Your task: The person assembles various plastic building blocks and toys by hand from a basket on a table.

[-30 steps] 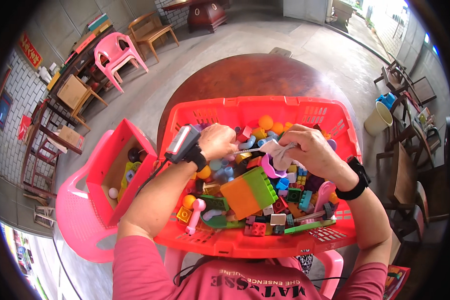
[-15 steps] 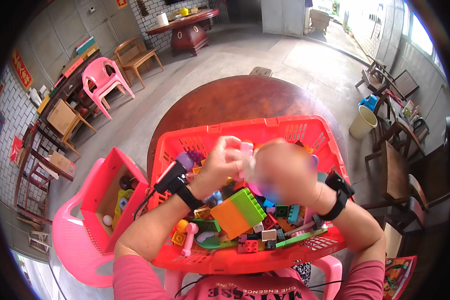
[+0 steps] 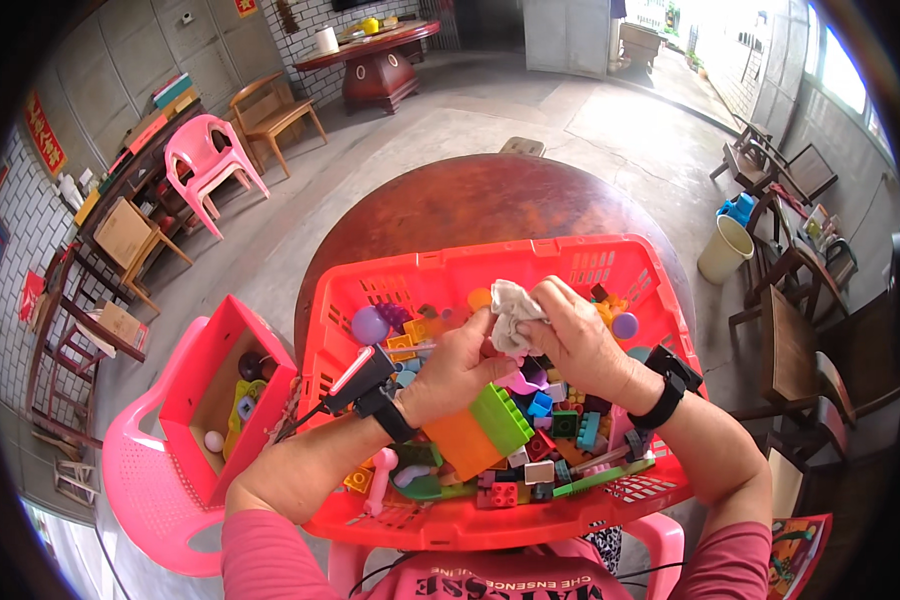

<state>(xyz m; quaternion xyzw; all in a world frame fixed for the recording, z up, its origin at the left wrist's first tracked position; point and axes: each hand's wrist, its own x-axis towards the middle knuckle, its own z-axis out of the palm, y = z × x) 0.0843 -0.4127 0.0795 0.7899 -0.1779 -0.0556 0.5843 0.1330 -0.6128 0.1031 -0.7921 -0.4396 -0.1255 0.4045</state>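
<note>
A large red plastic basket [image 3: 590, 252] full of toy pieces sits before me. Over it, my right hand [image 3: 588, 345] grips a crumpled off-white cloth [image 3: 515, 312] between thumb and fingers. My left hand [image 3: 453, 372] is closed close beside it, its fingertips against the cloth. A small pink toy piece [image 3: 511, 363] shows just under the cloth, between the hands; most of it is hidden. Below the left hand lies an orange and green building block [image 3: 475, 432]. A pink dumbbell-shaped toy [image 3: 381, 480] and a purple ball [image 3: 370, 325] lie farther left in the basket.
The basket rests on a round brown wooden table [image 3: 450, 195]. At my left, a pink plastic chair [image 3: 145, 470] carries a red box [image 3: 195, 400] with a few toys inside. Wooden chairs [image 3: 785, 340] and a cream bucket [image 3: 725, 250] stand on the right.
The right hand, blurred before, has drawn back to the right and shows the cloth clearly. My left hand has turned and lowered slightly; the pink piece went from upright in view to mostly hidden.
</note>
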